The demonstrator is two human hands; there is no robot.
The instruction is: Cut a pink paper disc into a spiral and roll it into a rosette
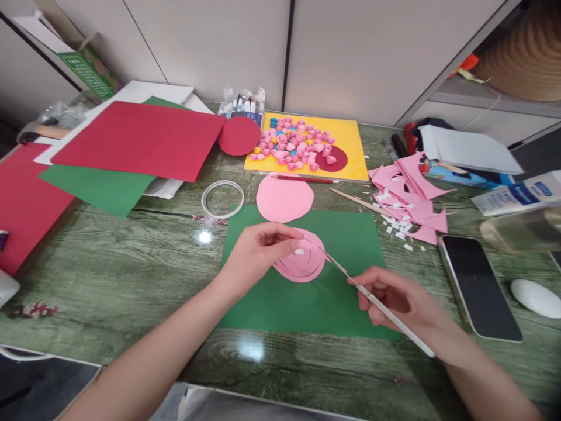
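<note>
My left hand (267,252) pinches the upper left edge of a round pink paper spiral (302,270), cut in curved bands. A small white piece (300,252) shows on the spiral beside my fingertips. In my right hand (394,295) is a slim tool (385,313) with a white handle and a thin metal end; its tip meets the spiral's right edge. Its exact kind cannot be made out. Under both lies a green paper sheet (302,313). Just beyond, a pink paper disc (284,202) rests flat, a red pencil (307,179) across its far edge.
Rolled paper roses (298,143) cover a yellow sheet (355,140) at the back. A tape roll (222,200) and red paper (144,140) lie left. Pink scraps (416,187), a wooden stick (359,200), a phone (480,286) and a mouse (537,297) are on the right.
</note>
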